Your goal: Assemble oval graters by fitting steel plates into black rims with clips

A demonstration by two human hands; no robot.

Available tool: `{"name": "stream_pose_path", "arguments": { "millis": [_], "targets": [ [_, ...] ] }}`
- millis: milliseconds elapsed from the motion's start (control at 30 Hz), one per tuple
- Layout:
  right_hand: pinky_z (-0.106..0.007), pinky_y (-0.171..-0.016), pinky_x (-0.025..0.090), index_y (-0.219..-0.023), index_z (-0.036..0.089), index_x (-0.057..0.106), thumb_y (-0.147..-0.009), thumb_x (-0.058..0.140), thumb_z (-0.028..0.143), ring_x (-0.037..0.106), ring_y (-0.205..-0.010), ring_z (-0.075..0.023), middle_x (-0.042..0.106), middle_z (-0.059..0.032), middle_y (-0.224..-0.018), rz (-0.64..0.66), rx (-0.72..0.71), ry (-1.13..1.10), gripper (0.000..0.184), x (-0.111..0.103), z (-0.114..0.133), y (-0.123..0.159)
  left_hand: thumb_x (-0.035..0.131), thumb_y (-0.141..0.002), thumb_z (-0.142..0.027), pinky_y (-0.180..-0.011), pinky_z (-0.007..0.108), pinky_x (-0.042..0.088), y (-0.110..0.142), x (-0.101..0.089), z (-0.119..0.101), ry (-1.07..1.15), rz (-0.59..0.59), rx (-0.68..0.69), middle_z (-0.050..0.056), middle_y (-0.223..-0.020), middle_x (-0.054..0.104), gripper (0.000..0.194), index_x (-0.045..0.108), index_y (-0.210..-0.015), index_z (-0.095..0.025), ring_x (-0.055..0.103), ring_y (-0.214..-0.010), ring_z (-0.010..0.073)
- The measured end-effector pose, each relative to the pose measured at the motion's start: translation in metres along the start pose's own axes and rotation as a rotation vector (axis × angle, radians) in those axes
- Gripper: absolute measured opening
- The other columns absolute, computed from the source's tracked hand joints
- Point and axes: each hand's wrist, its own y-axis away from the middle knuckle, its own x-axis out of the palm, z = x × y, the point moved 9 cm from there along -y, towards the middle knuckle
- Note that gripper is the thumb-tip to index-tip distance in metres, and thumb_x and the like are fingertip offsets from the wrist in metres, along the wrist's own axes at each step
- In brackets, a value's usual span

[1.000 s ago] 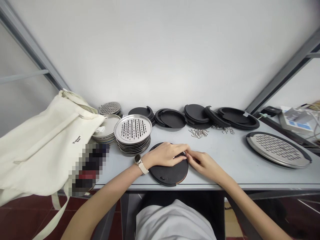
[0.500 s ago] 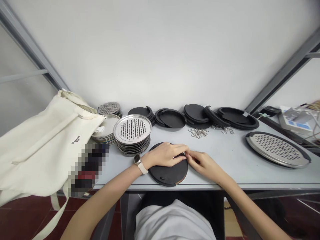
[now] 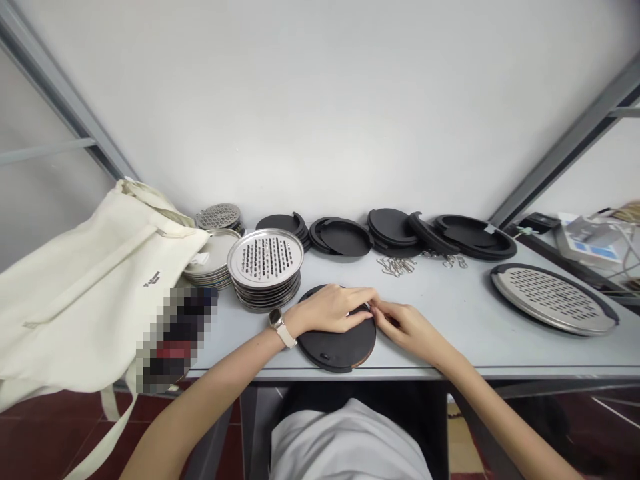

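A round black disc [image 3: 343, 348] lies near the table's front edge, with a small slot in its lower part and a brownish patch on its rim. My left hand [image 3: 340, 309] rests across its upper half, thumb and fingers closed together at the right rim. Meeting it there is my right hand [image 3: 406, 328], its fingertips pinched at the same spot. Something small and shiny shows faintly between the fingertips, but its kind is hidden. To the left stands a stack of round metal grater plates [image 3: 267, 260]; beyond the hands lies a pile of small metal clips [image 3: 397, 266].
Black round holders [image 3: 345, 237] line the wall, some stacked. A large grater plate in a black rim [image 3: 555, 298] lies at the right. A cream cloth bag [image 3: 95, 287] hangs over the left end, beside plain metal plates [image 3: 220, 250]. Metal frame posts flank the table.
Both hands stay at the disc's right rim with barely any movement. The disc and the things around it keep their places; the view shifts very slightly.
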Motion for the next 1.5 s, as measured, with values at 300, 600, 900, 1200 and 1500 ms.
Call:
{"name": "stream_pose_path", "arguments": {
  "millis": [300,600,900,1200,1500],
  "targets": [
    [-0.023,-0.054,0.033,-0.071,0.019,0.047,-0.097,0.034,0.036,0.043,-0.053,-0.0117,0.047,0.0028,-0.06,0.004,0.002,0.008,0.034,0.001,-0.0011,-0.0001,0.049,-0.092,-0.027,-0.068,0.026,0.042,0.0005,-0.0001,0.0019,0.002,0.014,-0.031,0.003,-0.102,0.064,0.021,0.042,-0.111,-0.021,0.064,-0.086,0.0197],
    [-0.023,-0.054,0.032,-0.07,0.019,0.045,-0.096,0.035,0.035,0.043,-0.053,-0.0119,0.047,0.0028,-0.06,0.006,0.012,0.007,0.032,0.0011,-0.0009,-0.0003,0.049,-0.092,-0.027,-0.068,0.026,0.041,0.0001,0.0005,0.0032,0.022,0.014,-0.035,0.002,-0.099,0.064,0.017,0.043,-0.107,-0.022,0.063,-0.083,0.0189],
    [-0.023,-0.054,0.032,-0.07,0.019,0.046,-0.097,0.034,0.035,0.044,-0.054,-0.0122,0.048,0.0023,-0.06,0.013,0.017,0.016,0.033,0.0017,-0.0005,-0.0011,0.049,-0.091,-0.026,-0.068,0.026,0.042,-0.0001,0.0003,0.0028,0.014,0.019,-0.039,0.002,-0.099,0.063,0.017,0.044,-0.106,-0.021,0.063,-0.081,0.018],
    [-0.023,-0.054,0.033,-0.071,0.019,0.049,-0.096,0.035,0.034,0.045,-0.053,-0.0121,0.05,0.0019,-0.06,-0.002,0.004,0.017,0.032,-0.0005,0.0018,-0.001,0.049,-0.091,-0.027,-0.067,0.027,0.041,0.0,-0.0007,0.0021,0.021,0.003,-0.019,0.002,-0.098,0.063,0.016,0.044,-0.105,-0.022,0.063,-0.081,0.0182],
    [-0.023,-0.054,0.034,-0.07,0.019,0.05,-0.096,0.037,0.032,0.044,-0.053,-0.0119,0.05,0.0022,-0.059,-0.016,0.003,0.008,0.031,-0.0011,0.0013,-0.0004,0.05,-0.091,-0.026,-0.068,0.027,0.041,-0.0003,-0.0007,0.0023,0.022,0.013,-0.033,0.002,-0.097,0.063,0.016,0.044,-0.105,-0.021,0.062,-0.08,0.0177]
  ]
}}
